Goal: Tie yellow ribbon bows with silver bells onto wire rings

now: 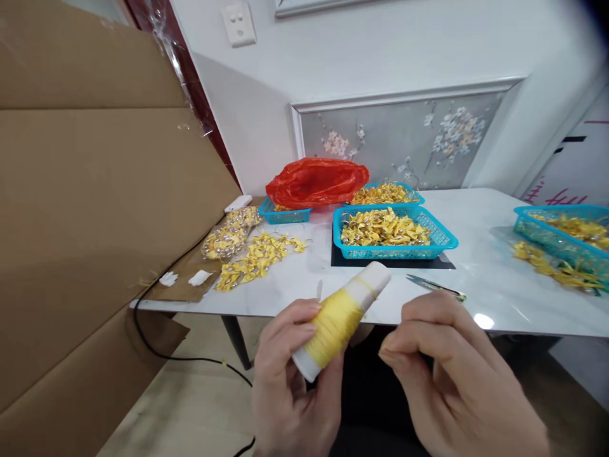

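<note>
A white cone-shaped spool wound with yellow thread (pixel 334 327) is held tilted in my left hand (pixel 297 381), its narrow end pointing up and to the right. My right hand (pixel 451 368) is to the right of the spool and apart from it, thumb and forefinger pinched together. Whatever lies between those fingertips is too small to make out. Thread snips (pixel 435 287) lie on the white table (pixel 480 254) just beyond my right hand. Behind the spool stands a blue basket (pixel 394 252) full of yellow ribbon pieces with shiny beads.
More blue baskets stand at the back left (pixel 285 217) and right (pixel 561 238). A red plastic bag (pixel 316 184) sits among them. Loose yellow pieces (pixel 261 257) and filled clear bags (pixel 228 235) lie at left. Cardboard (pixel 90 209) walls the left side; a black cable (pixel 190 358) hangs below.
</note>
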A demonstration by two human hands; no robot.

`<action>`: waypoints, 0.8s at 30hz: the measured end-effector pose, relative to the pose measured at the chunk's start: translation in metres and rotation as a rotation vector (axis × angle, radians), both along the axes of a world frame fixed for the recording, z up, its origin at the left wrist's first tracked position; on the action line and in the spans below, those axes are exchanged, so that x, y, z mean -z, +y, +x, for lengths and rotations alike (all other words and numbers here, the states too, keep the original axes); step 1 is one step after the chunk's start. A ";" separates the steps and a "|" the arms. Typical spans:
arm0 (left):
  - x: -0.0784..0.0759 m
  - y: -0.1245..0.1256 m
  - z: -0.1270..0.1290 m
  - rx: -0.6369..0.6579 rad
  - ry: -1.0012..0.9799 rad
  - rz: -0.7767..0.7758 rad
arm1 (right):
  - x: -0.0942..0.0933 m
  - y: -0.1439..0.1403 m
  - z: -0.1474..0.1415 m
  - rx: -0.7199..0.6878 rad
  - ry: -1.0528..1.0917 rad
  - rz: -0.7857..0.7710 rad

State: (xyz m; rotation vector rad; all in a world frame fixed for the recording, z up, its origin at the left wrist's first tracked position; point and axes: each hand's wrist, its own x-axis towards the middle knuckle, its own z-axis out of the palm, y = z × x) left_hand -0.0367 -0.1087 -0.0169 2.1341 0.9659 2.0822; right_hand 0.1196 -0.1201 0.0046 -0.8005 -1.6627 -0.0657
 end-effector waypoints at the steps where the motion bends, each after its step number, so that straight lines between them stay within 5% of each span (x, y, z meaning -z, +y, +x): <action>1: -0.001 0.000 0.000 -0.011 -0.008 0.005 | 0.001 -0.001 0.001 -0.011 0.030 -0.027; 5: -0.003 -0.001 0.002 -0.051 -0.002 0.039 | 0.006 0.002 0.004 -0.066 0.302 -0.219; 8: -0.002 0.000 0.001 -0.028 0.041 0.062 | 0.011 0.013 0.006 -0.296 0.507 -0.426; 12: 0.001 0.002 -0.003 0.081 0.087 0.049 | 0.015 0.024 0.013 -0.522 0.488 -0.530; 24: -0.002 -0.003 0.003 0.149 -0.074 -0.097 | 0.009 0.016 0.021 -0.356 0.298 -0.397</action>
